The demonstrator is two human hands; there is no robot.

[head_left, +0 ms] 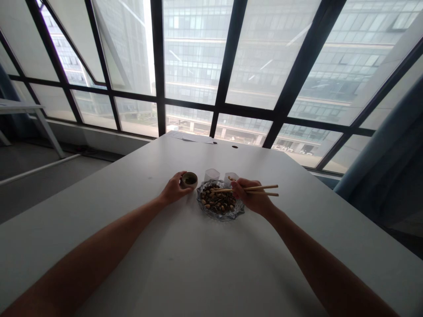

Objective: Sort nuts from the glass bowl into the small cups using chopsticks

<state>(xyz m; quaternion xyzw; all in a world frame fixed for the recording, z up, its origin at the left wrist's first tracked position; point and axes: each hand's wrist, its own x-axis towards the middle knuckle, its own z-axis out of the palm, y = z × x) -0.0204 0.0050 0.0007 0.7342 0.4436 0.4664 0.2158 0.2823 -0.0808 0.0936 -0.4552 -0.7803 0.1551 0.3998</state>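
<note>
My left hand is wrapped round a small round cup with dark contents, beside the left edge of a clear glass dish. In my right hand is a pair of wooden chopsticks, their tips over the left part of the dish. That scalloped glass dish holds a heap of dark seeds mixed with paler nuts. Just behind it stand two small clear cups: the left clear cup looks bare inside, and the right clear cup, partly hidden by my right hand, holds some nuts.
All this stands on a large white table. Sheets of paper lie at its far edge, near two dark round holes. Tall windows rise behind, a blue curtain hangs at the right, and another white table is at the far left.
</note>
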